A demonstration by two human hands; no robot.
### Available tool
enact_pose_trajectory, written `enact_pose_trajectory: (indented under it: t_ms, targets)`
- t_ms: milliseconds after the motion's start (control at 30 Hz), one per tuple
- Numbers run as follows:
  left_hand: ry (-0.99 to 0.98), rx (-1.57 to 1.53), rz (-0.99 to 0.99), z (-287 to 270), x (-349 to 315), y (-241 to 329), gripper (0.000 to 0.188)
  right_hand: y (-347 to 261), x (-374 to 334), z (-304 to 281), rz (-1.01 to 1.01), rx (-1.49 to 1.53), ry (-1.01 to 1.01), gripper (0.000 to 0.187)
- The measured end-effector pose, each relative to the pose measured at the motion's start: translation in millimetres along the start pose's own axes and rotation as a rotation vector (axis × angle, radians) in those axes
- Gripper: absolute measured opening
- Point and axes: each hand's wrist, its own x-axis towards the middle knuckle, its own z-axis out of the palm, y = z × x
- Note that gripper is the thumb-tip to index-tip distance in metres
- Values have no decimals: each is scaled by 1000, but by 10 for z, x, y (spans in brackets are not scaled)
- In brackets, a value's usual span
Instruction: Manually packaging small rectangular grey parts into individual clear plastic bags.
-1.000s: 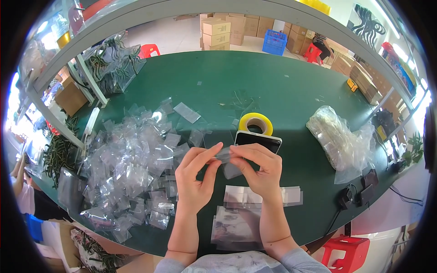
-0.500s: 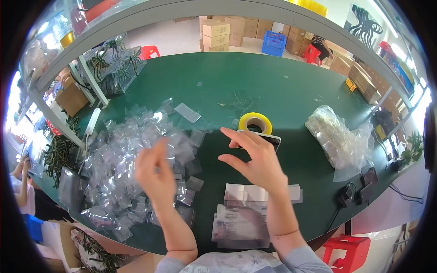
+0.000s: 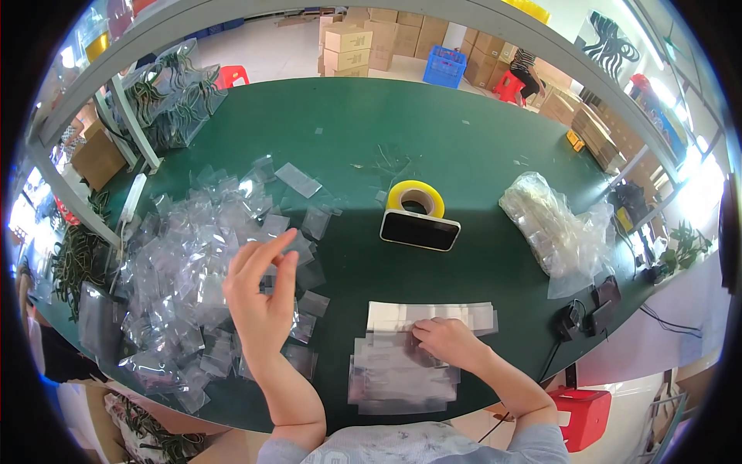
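My left hand [image 3: 263, 298] is raised beside a heap of small clear plastic bags [image 3: 182, 267], its thumb and fingers apart and nothing visible in them. On the near part of the table, my right hand [image 3: 450, 343] presses bunched fingertips onto a spread of flat clear plastic bags [image 3: 402, 380], closed on the edge of one. These bags overlap in layers in front of me. Behind them lies a whitish strip of similar film [image 3: 389, 313], partly covered by the layers.
A phone [image 3: 420, 230] leans against a yellow-rimmed tape roll [image 3: 437, 199] on the green table [image 3: 270, 116]. To the right lie a large plastic bag of contents [image 3: 541, 224] and black adapters [image 3: 570, 321]. A grey shelf frame [image 3: 139, 131] arches over the table.
My right hand has come down from near the tape roll onto the flat bags, uncovering the phone. My left hand stays by the heap, its fingers now spread wider. The view has shifted slightly.
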Motion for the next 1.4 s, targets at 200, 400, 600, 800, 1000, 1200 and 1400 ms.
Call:
enact_pose_trajectory:
  t_ms: [200, 400, 600, 800, 1000, 1200, 1400]
  targets:
    - [-109, -60, 55, 108, -64, 112, 21, 151, -3, -111, 26, 263, 63, 19]
    - [-185, -49, 132, 167, -91, 114, 19, 172, 8, -109, 200, 554, 130, 11]
    - [-187, -62, 150, 139, -86, 118, 20, 310, -12, -115, 192, 610, 83, 13]
    - [-259, -61, 172, 165, -106, 118, 19, 390, 69, -439, 199, 757, 115, 10]
    - [-517, -247, 3, 478, -149, 86, 27, -9, 253, -1247, 166, 736, 821, 4]
    - [-445, -493, -152, 612, -165, 124, 7, -241, 601, -1332, 116, 1234, 990, 4]
    - [-328, -410, -169, 552, -140, 47, 6, -282, 756, -1235, 139, 1284, 803, 6]
